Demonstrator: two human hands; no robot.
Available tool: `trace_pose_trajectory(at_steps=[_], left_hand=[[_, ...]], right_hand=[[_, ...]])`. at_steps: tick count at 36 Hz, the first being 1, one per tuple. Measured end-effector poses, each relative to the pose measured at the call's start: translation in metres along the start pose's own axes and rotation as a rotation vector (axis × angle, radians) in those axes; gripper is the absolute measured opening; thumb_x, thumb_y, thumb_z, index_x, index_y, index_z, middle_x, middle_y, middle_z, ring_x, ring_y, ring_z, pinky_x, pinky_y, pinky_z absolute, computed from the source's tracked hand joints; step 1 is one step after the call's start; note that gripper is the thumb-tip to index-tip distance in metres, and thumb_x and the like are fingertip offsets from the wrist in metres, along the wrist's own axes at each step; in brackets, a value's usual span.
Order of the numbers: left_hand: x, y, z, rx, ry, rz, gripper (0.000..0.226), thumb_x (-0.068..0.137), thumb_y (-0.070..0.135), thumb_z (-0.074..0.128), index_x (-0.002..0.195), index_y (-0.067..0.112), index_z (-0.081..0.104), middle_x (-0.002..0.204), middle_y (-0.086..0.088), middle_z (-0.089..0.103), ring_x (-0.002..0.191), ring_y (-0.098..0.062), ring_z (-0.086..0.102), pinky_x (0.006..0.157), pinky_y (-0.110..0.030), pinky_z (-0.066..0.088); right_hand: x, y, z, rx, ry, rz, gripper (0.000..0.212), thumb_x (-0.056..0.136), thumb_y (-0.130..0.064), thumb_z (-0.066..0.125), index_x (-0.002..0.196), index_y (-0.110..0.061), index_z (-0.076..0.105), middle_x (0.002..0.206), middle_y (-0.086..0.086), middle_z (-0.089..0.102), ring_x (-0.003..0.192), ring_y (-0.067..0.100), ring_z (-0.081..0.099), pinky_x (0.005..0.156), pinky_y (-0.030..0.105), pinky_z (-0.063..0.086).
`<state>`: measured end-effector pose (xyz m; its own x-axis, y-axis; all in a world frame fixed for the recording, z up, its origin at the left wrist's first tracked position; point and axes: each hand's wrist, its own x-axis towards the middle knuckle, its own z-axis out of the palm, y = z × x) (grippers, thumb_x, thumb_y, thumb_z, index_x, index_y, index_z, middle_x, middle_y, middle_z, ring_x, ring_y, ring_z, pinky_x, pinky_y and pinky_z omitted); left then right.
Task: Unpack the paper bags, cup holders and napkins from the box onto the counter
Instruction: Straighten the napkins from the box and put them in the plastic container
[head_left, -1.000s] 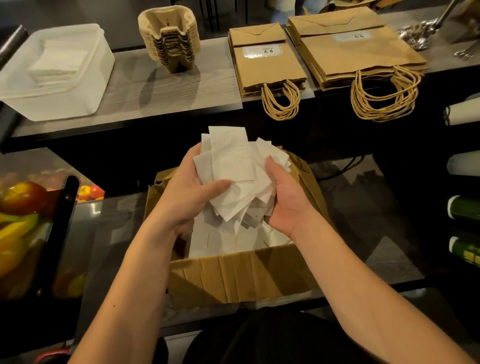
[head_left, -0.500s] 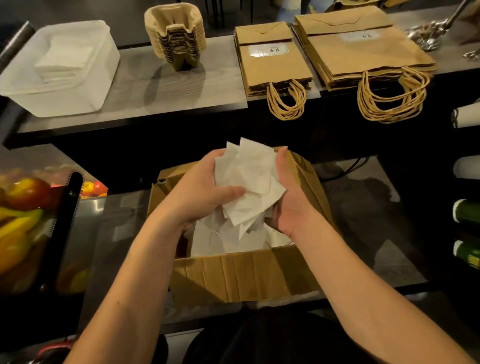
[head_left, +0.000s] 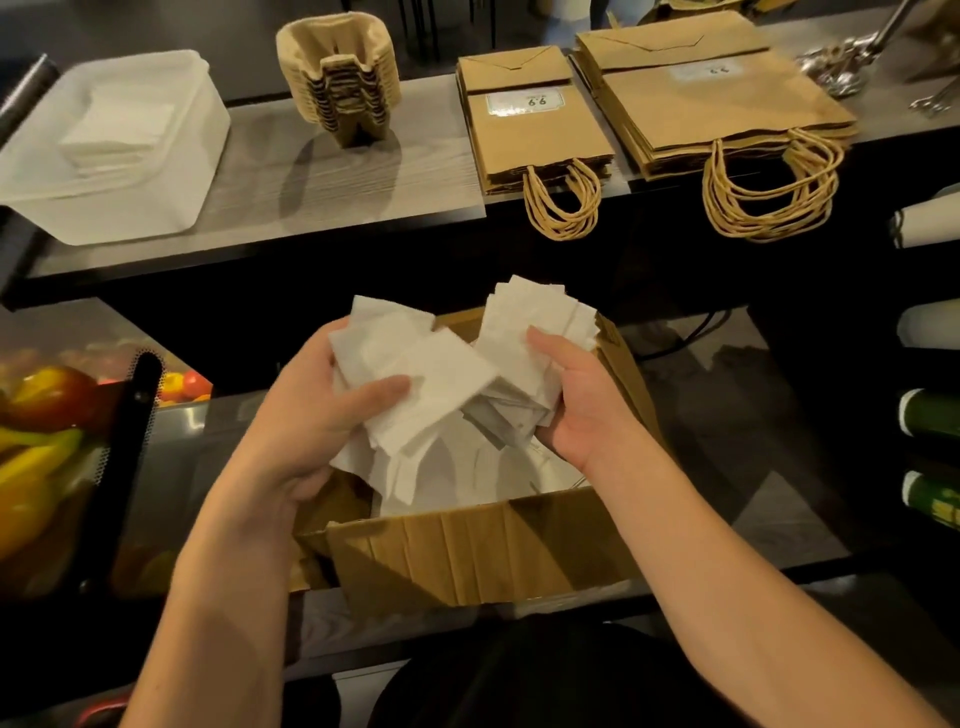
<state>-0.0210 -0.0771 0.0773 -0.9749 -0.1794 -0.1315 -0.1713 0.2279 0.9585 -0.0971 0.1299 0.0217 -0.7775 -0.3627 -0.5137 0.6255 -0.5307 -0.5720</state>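
Observation:
Over the open cardboard box (head_left: 483, 551) I hold loose white napkins in two bunches. My left hand (head_left: 317, 410) grips one bunch of napkins (head_left: 415, 374), thumb across the top sheet. My right hand (head_left: 582, 400) grips a second bunch (head_left: 524, 332) beside it. More napkins (head_left: 467, 483) lie inside the box. On the grey counter (head_left: 260, 171) stand a stack of pulp cup holders (head_left: 340, 78), a small stack of brown paper bags (head_left: 535, 124) and a larger stack of bags (head_left: 717, 98), handles hanging over the edge.
A translucent plastic tub (head_left: 114, 150) with folded napkins in it sits at the counter's left end. Fruit (head_left: 47, 405) lies behind a black handle (head_left: 124, 467) at the left. Green bottles (head_left: 930, 415) and white rolls (head_left: 930, 218) line the right edge. Metal utensils (head_left: 841, 62) sit far right.
The single pile of napkins held between both hands has been split into two bunches, one in each hand, and the hands have moved slightly apart.

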Motion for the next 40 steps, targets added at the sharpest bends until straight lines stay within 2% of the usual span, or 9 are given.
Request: trace_pose_trajectory(at_steps=[3,6,11,16,18,22,28,33,40], left_hand=[[0.004,0.002,0.01,-0.168,0.17,0.03,0.047,0.089,0.008,0.072,0.119,0.039,0.054,0.104,0.019,0.073,0.098,-0.002,0.071,0.071,-0.019,0.058],[0.015,-0.001,0.03,-0.155,0.297,0.049,0.055,0.087,0.016,0.077,0.132,0.035,0.051,0.12,0.012,0.066,0.109,-0.007,0.067,0.082,-0.027,0.06],[0.023,-0.003,0.061,0.05,0.353,0.097,0.069,0.089,0.023,0.077,0.146,0.028,0.038,0.116,0.028,0.049,0.099,0.012,0.052,0.069,-0.001,0.047],[0.022,-0.005,0.069,0.018,0.373,0.056,0.044,0.104,0.028,0.053,0.145,0.035,0.038,0.108,0.032,0.049,0.095,0.017,0.056,0.064,-0.004,0.049],[0.022,-0.006,0.069,-0.03,0.377,0.037,0.039,0.106,0.027,0.051,0.142,0.038,0.041,0.111,0.03,0.052,0.101,0.007,0.06,0.07,-0.013,0.055],[0.022,-0.011,0.07,-0.14,0.368,-0.006,0.032,0.105,0.026,0.053,0.13,0.044,0.043,0.113,0.026,0.058,0.099,0.005,0.065,0.078,-0.024,0.061],[0.019,-0.012,0.07,-0.207,0.401,-0.014,0.031,0.105,0.024,0.052,0.132,0.038,0.045,0.117,0.022,0.058,0.1,0.004,0.064,0.079,-0.018,0.059],[0.02,-0.011,0.061,-0.263,0.505,-0.035,0.035,0.104,0.026,0.054,0.138,0.034,0.047,0.12,0.019,0.06,0.104,0.0,0.064,0.077,-0.017,0.058],[0.022,0.001,0.038,-0.369,0.48,-0.013,0.041,0.099,0.024,0.064,0.134,0.037,0.049,0.117,0.016,0.064,0.1,0.002,0.068,0.076,-0.026,0.061]], right_hand=[[0.001,0.002,0.0,-0.031,0.043,0.011,0.036,0.097,-0.022,0.066,0.131,-0.011,0.063,0.105,0.008,0.078,0.089,0.025,0.076,0.08,0.041,0.063],[0.001,0.009,0.006,-0.154,0.042,0.02,0.034,0.096,-0.03,0.069,0.126,-0.014,0.066,0.104,0.006,0.078,0.095,0.027,0.075,0.082,0.043,0.062],[0.001,0.012,0.013,-0.148,-0.174,0.09,0.078,0.081,-0.073,0.053,0.141,-0.024,0.059,0.131,0.009,0.07,0.118,0.031,0.068,0.098,0.049,0.056],[0.001,0.013,0.011,-0.202,-0.077,0.0,0.053,0.092,-0.041,0.07,0.139,-0.018,0.06,0.124,0.011,0.073,0.114,0.034,0.07,0.088,0.054,0.06],[0.002,0.014,0.009,-0.171,-0.045,-0.009,0.044,0.097,-0.03,0.069,0.138,-0.016,0.061,0.123,0.011,0.074,0.113,0.033,0.07,0.091,0.054,0.059],[0.001,0.015,0.006,-0.106,-0.078,0.004,0.042,0.098,-0.027,0.066,0.138,-0.016,0.061,0.126,0.011,0.072,0.116,0.033,0.069,0.097,0.054,0.056],[0.001,0.013,0.001,-0.076,-0.103,0.016,0.044,0.099,-0.027,0.065,0.141,-0.015,0.058,0.132,0.013,0.069,0.122,0.035,0.065,0.101,0.055,0.053],[-0.001,0.009,-0.003,-0.01,-0.121,0.021,0.046,0.097,-0.025,0.065,0.142,-0.016,0.057,0.134,0.015,0.067,0.12,0.035,0.066,0.082,0.045,0.061],[0.0,0.0,-0.01,-0.031,-0.028,0.04,0.047,0.094,-0.024,0.07,0.138,-0.012,0.06,0.12,0.013,0.074,0.107,0.032,0.073,0.084,0.046,0.062]])
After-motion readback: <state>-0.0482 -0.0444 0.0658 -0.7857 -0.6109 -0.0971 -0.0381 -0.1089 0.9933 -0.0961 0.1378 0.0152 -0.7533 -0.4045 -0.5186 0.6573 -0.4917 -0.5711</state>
